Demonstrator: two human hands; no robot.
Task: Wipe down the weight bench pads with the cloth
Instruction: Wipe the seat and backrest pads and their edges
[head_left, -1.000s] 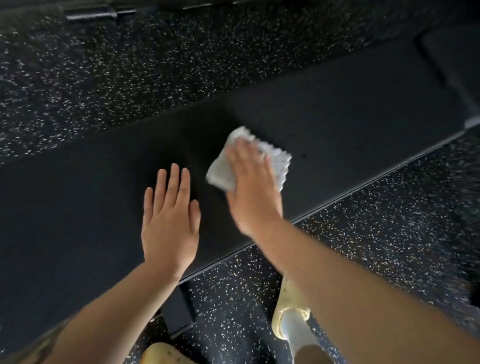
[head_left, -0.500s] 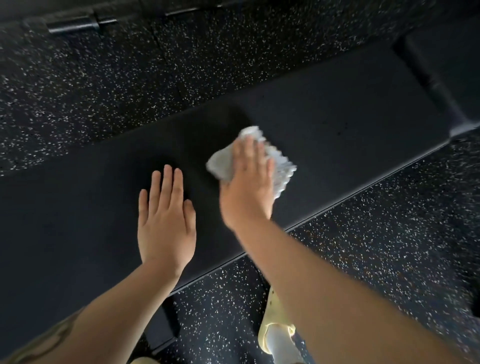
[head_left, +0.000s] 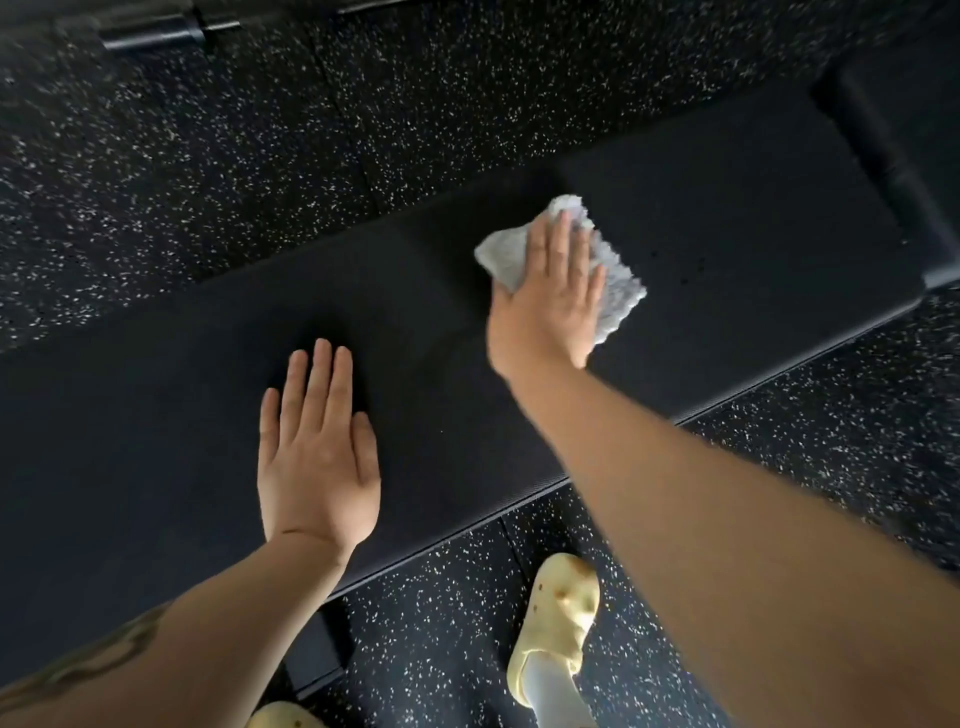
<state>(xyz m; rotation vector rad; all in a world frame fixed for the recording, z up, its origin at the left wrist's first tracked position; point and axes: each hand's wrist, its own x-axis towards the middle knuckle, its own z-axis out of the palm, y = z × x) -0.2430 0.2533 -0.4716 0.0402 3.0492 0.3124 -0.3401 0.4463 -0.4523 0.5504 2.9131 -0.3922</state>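
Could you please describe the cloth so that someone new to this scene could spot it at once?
Find the long black bench pad crossing the speckled floor. On it, towards its right end, the right hand presses flat on the cloth. It is the only pale, fluffy, crumpled thing on the dark pad.

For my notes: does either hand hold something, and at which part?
Right hand presses flat on the cloth, over its middle; left hand holds nothing.

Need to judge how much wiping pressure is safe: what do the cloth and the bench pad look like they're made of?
Cloth: looks like pale grey microfibre or terry, with a fluffy nap and scalloped edge. Bench pad: appears to be matte black vinyl or faux leather over padding, finely textured with rounded edges.
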